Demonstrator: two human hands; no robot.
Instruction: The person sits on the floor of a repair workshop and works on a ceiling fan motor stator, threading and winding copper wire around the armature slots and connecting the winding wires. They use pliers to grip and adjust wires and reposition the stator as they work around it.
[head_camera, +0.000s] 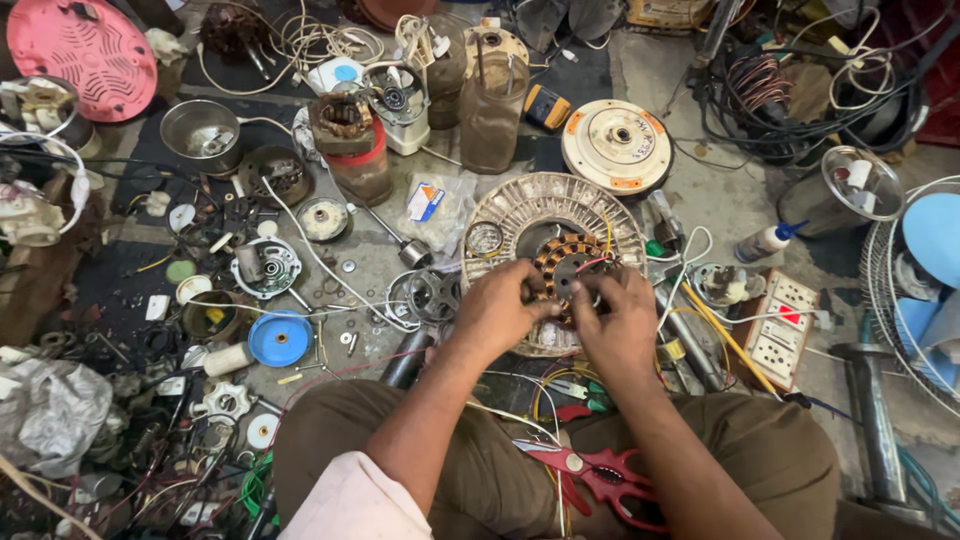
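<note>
Hands meet at frame centre on a fan motor (553, 262): left hand (497, 312) grips its ribbed housing, right hand (617, 325) pinches wires at the copper windings. Housing looks heavy and rigid, best held by the rim; windings seem fragile.

Both hands (497, 310) (618, 322) forward, fingers curled inward

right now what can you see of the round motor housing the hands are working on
The round motor housing is a pale, dusty, metal-looking disc with radial ribs, lying flat on the floor before the seated person. At its open centre sits a stator with copper-coloured windings and thin wires. The left hand and right hand rest on its near side, fingers at the windings.
</note>
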